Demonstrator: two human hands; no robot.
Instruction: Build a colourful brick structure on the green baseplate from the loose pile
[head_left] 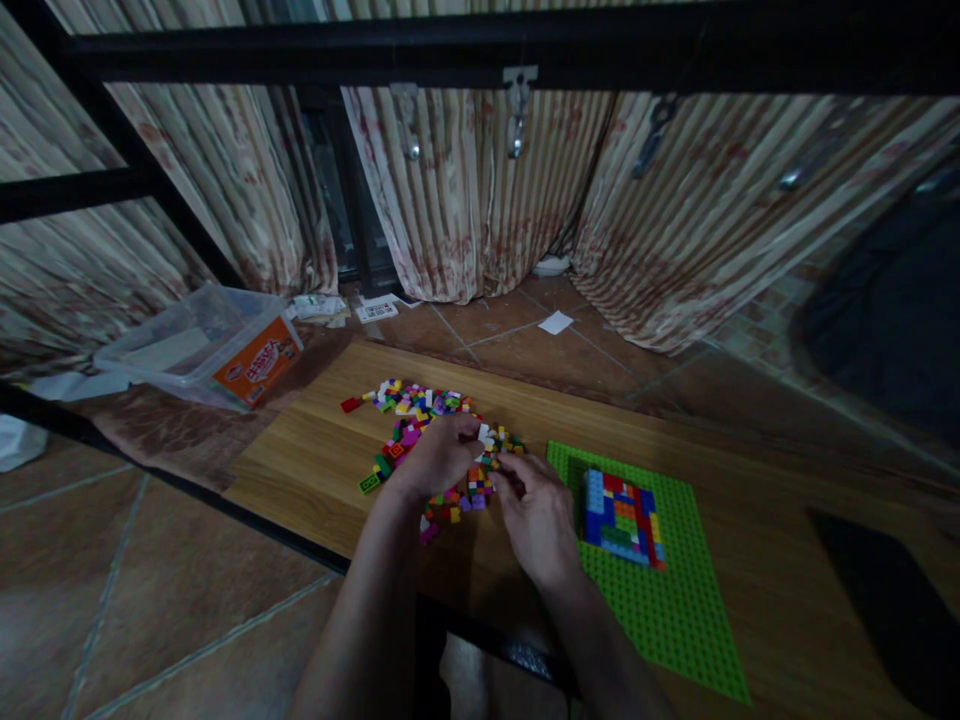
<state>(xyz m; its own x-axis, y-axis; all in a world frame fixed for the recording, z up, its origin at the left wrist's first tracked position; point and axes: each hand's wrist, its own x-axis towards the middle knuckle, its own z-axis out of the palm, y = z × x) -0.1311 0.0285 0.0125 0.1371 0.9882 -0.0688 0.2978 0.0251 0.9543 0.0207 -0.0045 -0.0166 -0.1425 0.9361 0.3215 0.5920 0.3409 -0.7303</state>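
Observation:
My left hand [442,458] reaches over a loose pile of small coloured toy bricks [409,435], its fingers closed around a white toy brick [483,433] at the fingertips. Close to it on the right, my right hand [538,512] has its thumb and fingers curled together above the pile's right edge. Whatever sits between those fingertips is too small to make out. Right of my right hand lies a green studded baseplate [675,600]. On it stands a flat, roughly square block of joined multicoloured bricks [622,518].
The bricks and baseplate rest on a long wooden tabletop [300,455] with a black metal frame. A dark flat object [877,590] lies at the right. Beyond the left end is a clear plastic tub [180,345] with an orange label. A black bar [450,55] with hanging clips crosses before striped curtains [487,200].

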